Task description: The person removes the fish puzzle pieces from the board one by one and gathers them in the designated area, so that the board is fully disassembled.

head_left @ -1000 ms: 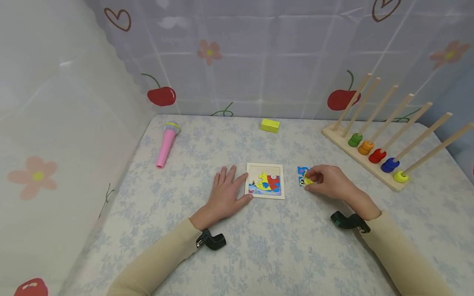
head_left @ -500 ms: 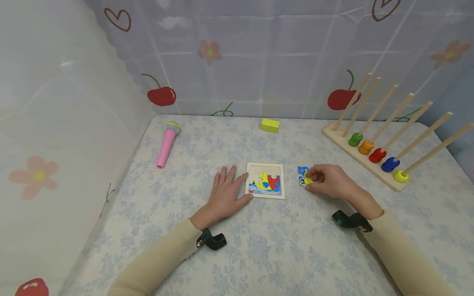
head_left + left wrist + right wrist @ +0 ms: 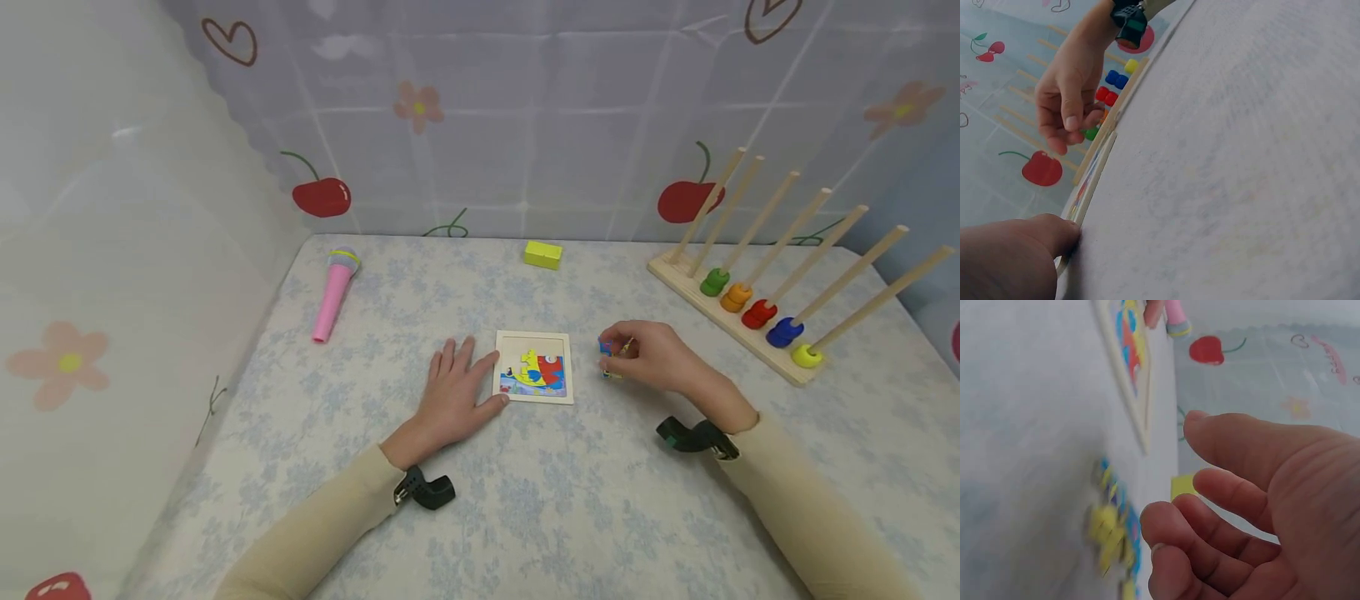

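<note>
In the head view, my left hand point(image 3: 452, 400) lies spread on the table. Its thumb and index fingertip touch the left edge of a wooden puzzle frame point(image 3: 513, 335), which holds several joined yellow, red and blue pieces. Right of the frame, my right hand point(image 3: 647, 354) hovers over loose puzzle pieces point(image 3: 606, 348), partly hiding them. The right wrist view has these pieces point(image 3: 1110, 534) blurred beside the fingers. There the thumb stands apart from the loosely bent fingers, and I see nothing pinched between them. The left wrist view also shows the right hand point(image 3: 1071, 94) raised.
A wooden peg stand point(image 3: 738, 321) with coloured beads stands at the right. A pink toy microphone point(image 3: 332, 302) lies at the back left, and a yellow block point(image 3: 543, 255) sits near the back edge. Printed curtains point(image 3: 480, 133) hang behind the table.
My right hand has lifted slightly off the loose pieces and shifted a little left, its fingers apart. The left hand stays at the frame. The head view has shifted slightly.
</note>
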Available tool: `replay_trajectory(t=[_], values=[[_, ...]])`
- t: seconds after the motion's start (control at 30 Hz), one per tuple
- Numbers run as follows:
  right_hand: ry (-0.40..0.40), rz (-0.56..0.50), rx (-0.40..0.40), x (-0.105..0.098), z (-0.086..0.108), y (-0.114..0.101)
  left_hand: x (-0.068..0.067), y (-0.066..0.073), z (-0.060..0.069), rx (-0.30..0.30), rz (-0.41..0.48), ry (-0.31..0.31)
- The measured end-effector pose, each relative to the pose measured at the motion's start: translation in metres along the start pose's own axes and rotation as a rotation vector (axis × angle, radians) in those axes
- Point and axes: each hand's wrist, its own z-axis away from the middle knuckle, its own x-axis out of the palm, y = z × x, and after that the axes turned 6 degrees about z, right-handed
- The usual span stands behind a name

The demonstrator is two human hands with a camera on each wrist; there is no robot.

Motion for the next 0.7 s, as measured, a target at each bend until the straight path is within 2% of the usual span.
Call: replay_trajectory(t=[0.17, 0.4, 0.53, 0.7], values=[[-0.043, 0.003, -0.014, 0.005, -0.022, -0.024, 0.0, 0.0, 0.0, 0.003, -0.003, 0.002], [-0.199, 0.009, -0.014, 0.019, -0.051, -0.046, 0.001, -0.001, -0.001, 0.008, -0.011, -0.005], [-0.233, 0.009, -0.016, 0.028, -0.059, -0.054, 0.0, -0.001, 0.0, 0.004, -0.006, -0.003], [-0.233, 0.008, -0.035, 0.038, -0.058, -0.06, 0.001, -0.003, -0.001, 0.006, -0.024, -0.002]])
